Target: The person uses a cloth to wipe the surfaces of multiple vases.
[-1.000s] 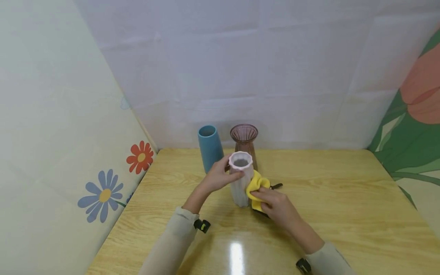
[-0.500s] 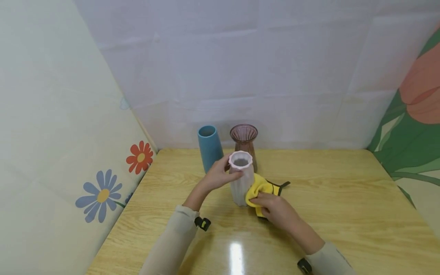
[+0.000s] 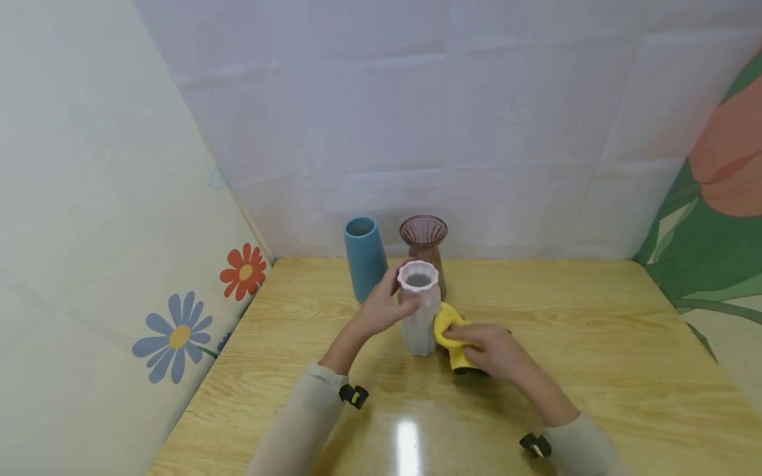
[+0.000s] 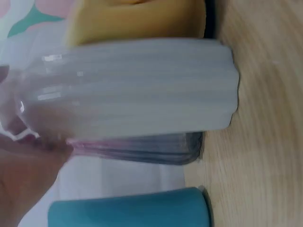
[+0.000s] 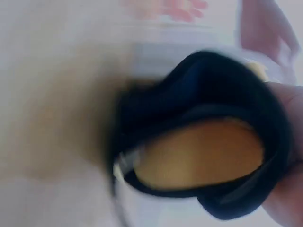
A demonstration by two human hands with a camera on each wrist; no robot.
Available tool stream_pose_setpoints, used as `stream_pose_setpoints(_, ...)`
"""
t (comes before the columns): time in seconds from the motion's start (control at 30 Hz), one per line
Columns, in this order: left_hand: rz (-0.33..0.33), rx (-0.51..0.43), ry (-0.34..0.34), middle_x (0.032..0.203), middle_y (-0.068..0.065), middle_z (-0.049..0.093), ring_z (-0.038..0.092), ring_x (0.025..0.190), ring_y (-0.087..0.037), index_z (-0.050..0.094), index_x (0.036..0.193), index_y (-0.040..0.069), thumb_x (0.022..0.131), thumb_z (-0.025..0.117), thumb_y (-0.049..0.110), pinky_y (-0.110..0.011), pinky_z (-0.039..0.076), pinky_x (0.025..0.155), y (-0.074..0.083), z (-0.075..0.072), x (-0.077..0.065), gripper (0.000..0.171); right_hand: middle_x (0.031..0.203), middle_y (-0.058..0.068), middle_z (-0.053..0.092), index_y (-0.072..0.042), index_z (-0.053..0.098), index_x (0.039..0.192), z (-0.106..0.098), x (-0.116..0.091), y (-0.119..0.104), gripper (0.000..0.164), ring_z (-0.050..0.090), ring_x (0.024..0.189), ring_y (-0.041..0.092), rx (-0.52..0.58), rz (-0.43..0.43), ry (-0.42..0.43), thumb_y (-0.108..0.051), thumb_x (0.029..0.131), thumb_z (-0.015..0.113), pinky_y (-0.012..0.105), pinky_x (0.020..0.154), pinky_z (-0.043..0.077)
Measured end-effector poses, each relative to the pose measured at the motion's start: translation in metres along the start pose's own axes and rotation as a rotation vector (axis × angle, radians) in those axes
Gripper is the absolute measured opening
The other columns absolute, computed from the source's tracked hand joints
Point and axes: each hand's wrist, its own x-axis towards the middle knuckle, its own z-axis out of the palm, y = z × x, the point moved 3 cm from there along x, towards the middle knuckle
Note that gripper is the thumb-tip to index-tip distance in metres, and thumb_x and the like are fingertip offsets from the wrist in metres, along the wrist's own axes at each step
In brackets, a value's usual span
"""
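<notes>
A pale pinkish-white ribbed vase (image 3: 420,334) with a scalloped rim stands on the table, and my left hand (image 3: 380,308) grips it just below the rim, thumb across the front. Against its right side lies a bunched yellow cloth (image 3: 443,324) with black edging, pinched in my right hand (image 3: 495,352). From the left wrist, the vase (image 4: 142,90) spans the picture sideways, with the cloth (image 4: 142,21) alongside it. The right wrist view is blurred; there the cloth's dark edging (image 5: 279,123) loops around its yellow face, and my fingers (image 5: 286,191) hold it at the right.
Behind the held vase stands a purple fluted glass vase (image 3: 424,251), partly hidden by it. A blue vase (image 3: 364,261) is upright to its left, close to my left fingers. The wooden table (image 3: 571,311) ends at a white sheet backdrop (image 3: 506,165).
My right hand has shifted a little to the right with the cloth, whose folds have changed shape. My left hand and the white vase have hardly moved.
</notes>
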Motion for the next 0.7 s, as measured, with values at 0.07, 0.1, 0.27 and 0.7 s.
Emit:
stream_pose_setpoints(0.07, 0.015, 0.003, 0.075, 0.157, -0.018, 0.038, 0.037, 0.146, -0.033, 0.026, 0.157, 0.002, 0.09, 0.076, 0.014, -0.051, 0.029, 0.12, 0.004, 0.004, -0.005, 0.084, 0.123, 0.009, 0.072, -0.012, 0.074, 0.122, -0.02, 0.003, -0.001, 0.042, 0.073, 0.086, 0.022, 0.041, 0.039, 0.112, 0.009, 0.085, 0.069, 0.035, 0.075, 0.061)
stream_pose_setpoints(0.1, 0.022, -0.001, 0.112, 0.157, -0.019, 0.037, 0.036, 0.146, -0.033, 0.026, 0.156, 0.0, 0.089, 0.077, 0.015, -0.05, 0.029, 0.12, 0.006, 0.006, -0.006, 0.086, 0.122, 0.01, 0.072, -0.012, 0.074, 0.122, -0.03, 0.005, -0.002, 0.043, 0.07, 0.074, 0.018, 0.06, 0.053, 0.177, 0.009, 0.085, 0.07, 0.031, 0.067, 0.06)
stream_pose_setpoints(0.27, -0.01, 0.024, 0.235, 0.15, -0.017, 0.045, 0.046, 0.139, -0.031, 0.03, 0.154, 0.001, 0.086, 0.081, 0.025, -0.049, 0.038, 0.116, 0.015, 0.015, -0.01, 0.088, 0.119, 0.012, 0.073, -0.011, 0.075, 0.12, -0.058, 0.017, -0.01, 0.043, 0.053, 0.054, 0.006, 0.05, 0.021, 0.459, 0.012, 0.084, 0.069, 0.016, 0.05, 0.047)
stream_pose_setpoints(0.7, -0.084, 0.067, 0.299, 0.138, -0.017, 0.057, 0.056, 0.129, -0.032, 0.038, 0.15, 0.001, 0.084, 0.084, 0.03, -0.05, 0.048, 0.105, 0.012, 0.021, -0.008, 0.085, 0.123, 0.018, 0.07, -0.002, 0.069, 0.126, -0.025, 0.037, -0.021, 0.047, 0.07, 0.106, 0.038, 0.013, -0.204, 0.46, 0.009, 0.081, 0.073, 0.041, 0.081, 0.061)
